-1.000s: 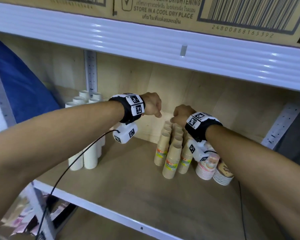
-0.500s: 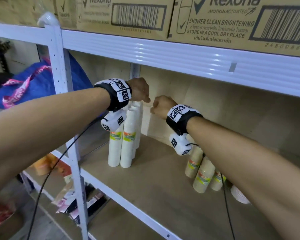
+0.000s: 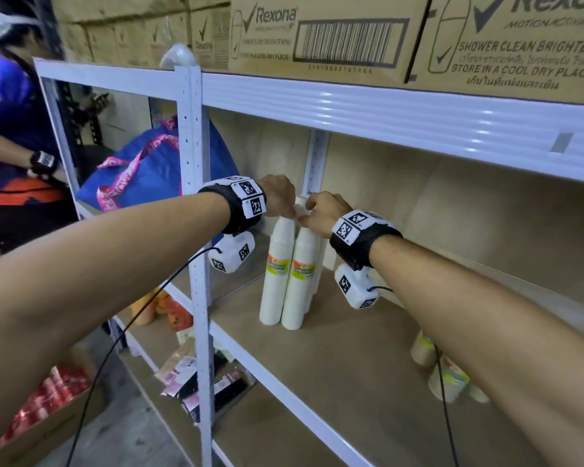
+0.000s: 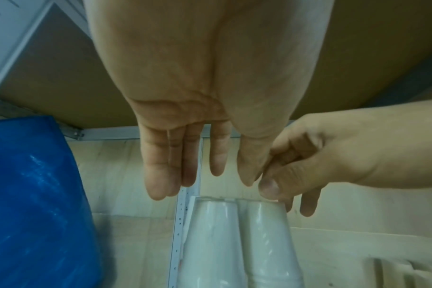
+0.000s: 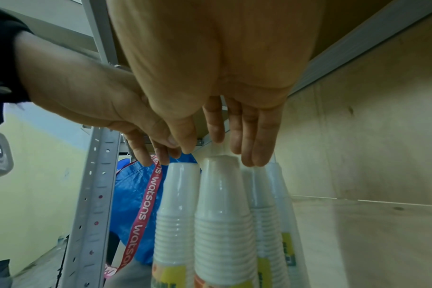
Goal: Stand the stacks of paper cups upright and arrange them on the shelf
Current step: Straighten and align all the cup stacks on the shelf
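Observation:
Several tall white paper cup stacks (image 3: 290, 271) stand upright in plastic sleeves at the left end of the shelf, rims down. My left hand (image 3: 280, 200) hovers over their tops with its fingers (image 4: 160, 175) straight and pointing down, holding nothing. My right hand (image 3: 317, 210) is beside it, and its straight fingertips (image 5: 249, 155) and thumb touch the tops of the stacks (image 5: 222, 214). The same tops show in the left wrist view as white cup stacks (image 4: 234, 243). Brown cup stacks (image 3: 447, 382) stand further right, mostly hidden behind my right forearm.
The wooden shelf board (image 3: 351, 382) runs between the white and brown stacks. A white upright post (image 3: 199, 264) stands left of the white stacks, with a blue bag (image 3: 155, 170) beyond it. Cardboard boxes (image 3: 317, 35) sit on the shelf above. A person (image 3: 11, 129) stands far left.
My view and both hands have swung left, from above the brown stacks to the tops of the white stacks. The fingers, curled before, now point straight down.

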### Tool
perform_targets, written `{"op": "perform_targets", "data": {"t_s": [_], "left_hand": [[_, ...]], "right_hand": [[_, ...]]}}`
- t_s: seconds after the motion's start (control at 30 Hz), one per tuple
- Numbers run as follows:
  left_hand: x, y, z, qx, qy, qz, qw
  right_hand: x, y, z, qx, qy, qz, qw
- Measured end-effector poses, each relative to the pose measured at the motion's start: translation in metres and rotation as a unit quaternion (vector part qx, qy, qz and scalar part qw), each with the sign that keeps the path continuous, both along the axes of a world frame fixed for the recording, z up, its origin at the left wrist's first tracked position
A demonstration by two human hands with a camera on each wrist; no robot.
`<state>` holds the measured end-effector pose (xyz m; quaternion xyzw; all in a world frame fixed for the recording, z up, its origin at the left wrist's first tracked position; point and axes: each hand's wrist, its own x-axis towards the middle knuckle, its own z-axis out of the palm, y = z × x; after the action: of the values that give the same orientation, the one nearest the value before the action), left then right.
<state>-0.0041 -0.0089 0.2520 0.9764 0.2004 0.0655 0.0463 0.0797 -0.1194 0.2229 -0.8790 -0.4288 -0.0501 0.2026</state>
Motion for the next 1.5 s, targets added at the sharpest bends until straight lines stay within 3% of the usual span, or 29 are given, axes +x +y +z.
{"op": "perform_targets", "data": {"t_s": [0.27, 0.73, 1.03, 1.5], "left_hand": [[0.01, 0.012, -0.026, -0.102, -0.017, -0.005, 0.995], [0.018, 0.007, -0.018, -0.121, 0.024, -0.075, 0.989], [0.049, -0.029, 0.0, -0.124, 0.039, -0.144, 0.981], [0.135, -0.077, -0.01, -0.132, -0.046, -0.206, 0.969]], "right_hand": [[-0.001, 0.009, -0.005, -0.045, 0.006, -0.002, 0.999], [-0.004, -0.01, 0.012, -0.095, 0.028, -0.002, 0.995], [0.019, -0.049, 0.028, -0.112, 0.05, -0.067, 0.99], [0.08, -0.104, 0.025, -0.091, 0.011, -0.207, 0.974]]}}
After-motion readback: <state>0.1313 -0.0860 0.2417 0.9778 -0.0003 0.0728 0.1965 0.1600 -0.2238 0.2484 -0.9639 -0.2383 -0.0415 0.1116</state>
